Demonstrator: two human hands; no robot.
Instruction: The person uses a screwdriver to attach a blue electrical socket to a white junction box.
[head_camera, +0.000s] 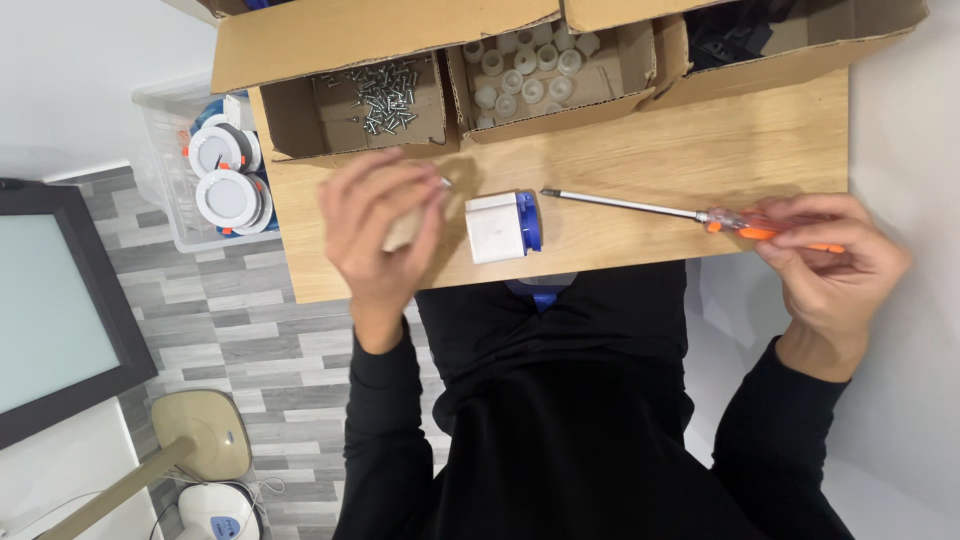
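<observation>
My left hand (385, 230) hovers over the wooden table (640, 160), fingers pinched on a small metal screw (445, 183) whose tip shows at the fingertips. Just right of it lies a white square socket part with a blue back (503, 226). My right hand (825, 260) grips the orange handle of a long screwdriver (640, 205); its thin shaft points left, its tip ending near the white part.
At the table's far edge stand cardboard boxes: one with loose screws (385, 95), one with white round caps (525, 70). A clear plastic bin with round white lamp fittings (225, 175) sits on the floor at left. A dark-framed panel (60, 300) leans further left.
</observation>
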